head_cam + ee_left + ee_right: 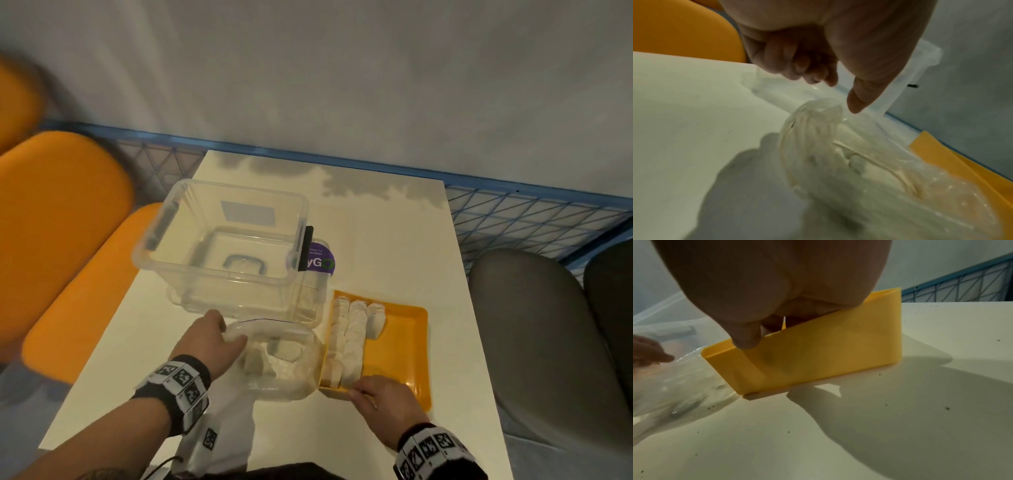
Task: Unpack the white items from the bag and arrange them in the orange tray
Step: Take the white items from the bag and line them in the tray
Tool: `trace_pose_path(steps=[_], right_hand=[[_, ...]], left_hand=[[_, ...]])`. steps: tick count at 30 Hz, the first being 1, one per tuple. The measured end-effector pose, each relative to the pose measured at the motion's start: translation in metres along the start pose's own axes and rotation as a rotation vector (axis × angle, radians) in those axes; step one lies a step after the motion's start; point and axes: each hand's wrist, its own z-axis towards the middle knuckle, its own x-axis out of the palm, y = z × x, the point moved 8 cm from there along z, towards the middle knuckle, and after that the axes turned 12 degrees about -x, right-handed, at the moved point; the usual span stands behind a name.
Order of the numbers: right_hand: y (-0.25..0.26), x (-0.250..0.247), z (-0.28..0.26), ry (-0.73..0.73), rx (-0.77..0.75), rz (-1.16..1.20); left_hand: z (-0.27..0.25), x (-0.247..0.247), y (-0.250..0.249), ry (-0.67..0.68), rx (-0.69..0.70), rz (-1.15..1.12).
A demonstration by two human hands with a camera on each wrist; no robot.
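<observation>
Right hand [383,401]: thumb on orange tray [407,342] wall, fingers inside, hold hidden. Left hand [209,342]: curled at clear bag [294,380] mouth, grip unclear. White items [352,335]: rowed beyond right hand; others bagged.

A bag [291,380] of thin clear plastic film, glossy and creased, lies on a smooth, matt white desk [394,240] flecked with dark specks. The white items [352,337] look soft and matt; whether they are cloth or paper cannot be told. The tray [407,346] is smooth orange plastic with a dull sheen. Behind it, a bin [219,219] of hard transparent plastic, glossy along its rim, stands against a shiny purple label [320,258]. Black cloth wristbands [197,365] carry matt printed tags. Blue-painted wire mesh [534,219], seemingly metal, edges the scene beside smooth-looking orange seats [61,212].
</observation>
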Motion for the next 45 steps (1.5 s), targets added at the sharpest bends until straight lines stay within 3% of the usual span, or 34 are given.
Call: trace_pose_path(steps=[5, 13, 15, 17, 19, 20, 23, 26, 30, 34, 40, 45], right_hand=[[-0.004, 0.004, 0.005, -0.007, -0.024, -0.027], [-0.005, 0.005, 0.005, -0.026, -0.025, -0.014], [-0.005, 0.005, 0.005, -0.023, -0.028, -0.015], [-0.004, 0.004, 0.004, -0.025, -0.029, -0.020], [-0.004, 0.003, 0.004, -0.032, -0.032, -0.024], [-0.005, 0.003, 0.004, -0.031, -0.033, -0.026], [-0.006, 0.005, 0.005, -0.014, -0.036, -0.024], [-0.009, 0.008, 0.005, 0.009, -0.032, -0.012], [-0.008, 0.008, 0.004, 0.021, -0.031, -0.012], [-0.006, 0.006, 0.003, 0.020, -0.033, -0.007], [-0.005, 0.005, 0.002, 0.031, -0.032, -0.011], [0.000, 0.000, 0.003, 0.039, -0.033, 0.013]], left_hand=[[-0.002, 0.042, 0.030, 0.251, -0.241, -0.161], [0.008, 0.028, 0.023, -0.001, -0.125, -0.220], [0.002, 0.017, 0.013, -0.150, 0.007, -0.132], [-0.013, 0.012, -0.013, -0.250, 0.302, -0.096], [-0.025, 0.024, -0.039, -0.182, 0.574, 0.013], [-0.025, 0.036, -0.046, -0.090, 0.611, 0.096], [-0.015, 0.061, -0.051, 0.105, 0.472, 0.366], [-0.006, 0.070, -0.047, 0.141, 0.327, 0.514], [-0.004, 0.075, -0.043, 0.149, 0.330, 0.588], [-0.005, 0.072, -0.043, 0.188, 0.343, 0.384], [-0.007, 0.036, -0.048, 0.195, 0.283, -0.108], [-0.006, 0.041, -0.051, 0.550, 0.120, -0.671]])
